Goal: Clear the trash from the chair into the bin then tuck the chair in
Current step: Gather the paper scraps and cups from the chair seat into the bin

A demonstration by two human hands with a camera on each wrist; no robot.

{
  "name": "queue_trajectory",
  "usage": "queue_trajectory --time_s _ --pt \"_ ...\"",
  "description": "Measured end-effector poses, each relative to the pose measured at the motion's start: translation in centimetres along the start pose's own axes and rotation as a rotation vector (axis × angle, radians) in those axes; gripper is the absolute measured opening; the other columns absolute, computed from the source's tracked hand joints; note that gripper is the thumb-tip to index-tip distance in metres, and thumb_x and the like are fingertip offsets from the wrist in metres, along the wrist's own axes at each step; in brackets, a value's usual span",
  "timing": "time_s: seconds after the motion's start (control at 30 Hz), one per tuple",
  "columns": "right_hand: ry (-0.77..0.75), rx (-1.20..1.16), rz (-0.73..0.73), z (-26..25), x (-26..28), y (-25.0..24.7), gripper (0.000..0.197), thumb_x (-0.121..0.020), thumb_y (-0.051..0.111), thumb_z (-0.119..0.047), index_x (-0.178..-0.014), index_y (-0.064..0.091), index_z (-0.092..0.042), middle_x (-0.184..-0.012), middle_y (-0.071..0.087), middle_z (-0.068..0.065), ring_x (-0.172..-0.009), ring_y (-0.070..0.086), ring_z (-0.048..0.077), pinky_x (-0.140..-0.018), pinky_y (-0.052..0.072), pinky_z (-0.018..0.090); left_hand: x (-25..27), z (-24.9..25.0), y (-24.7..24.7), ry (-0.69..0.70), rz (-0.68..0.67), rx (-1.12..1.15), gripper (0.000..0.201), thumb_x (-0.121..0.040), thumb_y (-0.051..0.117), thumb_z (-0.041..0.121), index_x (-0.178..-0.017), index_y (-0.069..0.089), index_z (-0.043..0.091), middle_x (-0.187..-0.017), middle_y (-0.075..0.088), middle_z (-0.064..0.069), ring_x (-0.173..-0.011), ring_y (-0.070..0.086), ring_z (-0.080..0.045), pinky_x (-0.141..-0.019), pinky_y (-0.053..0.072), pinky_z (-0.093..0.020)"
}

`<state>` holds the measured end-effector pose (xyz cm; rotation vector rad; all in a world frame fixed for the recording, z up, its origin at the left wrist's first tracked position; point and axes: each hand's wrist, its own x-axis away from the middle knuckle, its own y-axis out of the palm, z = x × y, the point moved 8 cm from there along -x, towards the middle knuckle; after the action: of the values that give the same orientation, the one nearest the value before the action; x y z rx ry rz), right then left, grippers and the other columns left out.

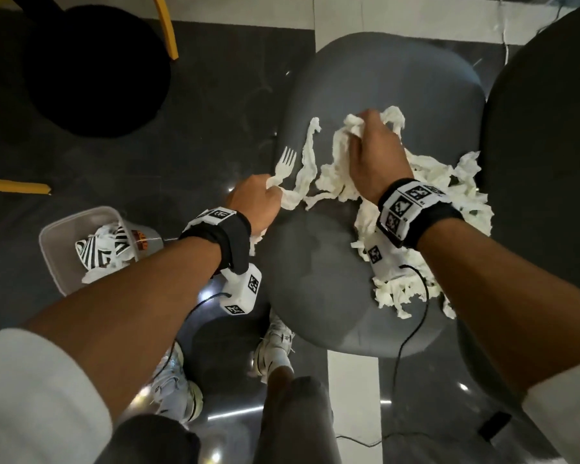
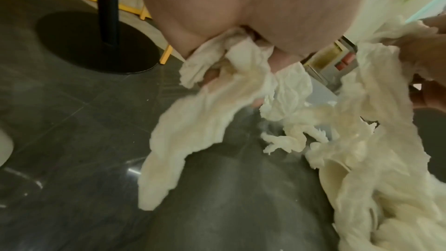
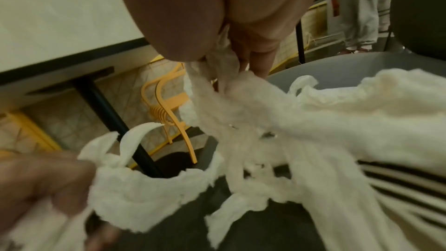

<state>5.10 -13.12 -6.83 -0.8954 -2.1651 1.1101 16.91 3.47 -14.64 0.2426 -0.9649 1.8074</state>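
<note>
Shredded white tissue (image 1: 449,182) lies heaped on the grey chair seat (image 1: 382,82). My left hand (image 1: 258,199) at the seat's left edge grips a white plastic fork (image 1: 285,162) together with tissue strips (image 2: 205,121). My right hand (image 1: 372,145) is over the middle of the seat, fingers curled round a wad of tissue (image 3: 337,112). In the wrist views, both the left hand (image 2: 241,45) and the right hand (image 3: 231,54) have tissue bunched in the fingers. A clear bin (image 1: 52,249) on the floor to the left holds striped paper trash.
The chair's backrest (image 1: 315,279) is nearest me, with my feet behind it. A second dark chair (image 1: 549,128) stands close on the right. A black round table base (image 1: 91,72) and yellow chair legs (image 1: 166,25) are at upper left. Striped paper (image 3: 410,188) shows under the tissue.
</note>
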Motion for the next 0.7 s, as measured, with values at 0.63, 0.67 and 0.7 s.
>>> queue_trajectory --time_s 0.63,0.67,0.7 --pt "0.075 -0.001 -0.408 -2.6 4.3 7.3 0.071 -0.077 0.061 -0.061 -0.141 0.044 -0.034 -0.146 0.048 0.003 -0.139 0.038 0.028 -0.116 0.03 0.049 3.2 -4.3 -0.9 -0.189 0.079 0.515 0.014 -0.081 0.066 0.028 -0.077 0.069 0.015 -0.059 0.063 0.009 -0.057 0.06 -0.012 -0.061 0.046 -0.027" --pt "-0.002 0.159 -0.48 -1.8 4.9 8.0 0.09 -0.073 0.063 -0.07 -0.149 0.031 -0.034 -0.155 0.037 0.002 -0.146 0.026 0.028 -0.119 0.022 0.05 3.1 -4.6 -1.4 -0.206 0.091 0.534 0.015 -0.082 0.064 0.025 -0.07 0.064 0.016 -0.051 0.058 0.009 -0.049 0.054 -0.011 -0.057 0.042 -0.027" --pt "-0.063 0.292 -0.551 -0.9 5.6 8.9 0.108 -0.067 0.064 -0.077 -0.154 0.019 -0.033 -0.16 0.027 0.001 -0.15 0.017 0.027 -0.121 0.015 0.052 2.9 -5.0 -1.7 -0.217 0.094 0.561 0.016 -0.082 0.061 0.022 -0.067 0.061 0.016 -0.046 0.053 0.01 -0.044 0.049 -0.009 -0.053 0.039 -0.026"
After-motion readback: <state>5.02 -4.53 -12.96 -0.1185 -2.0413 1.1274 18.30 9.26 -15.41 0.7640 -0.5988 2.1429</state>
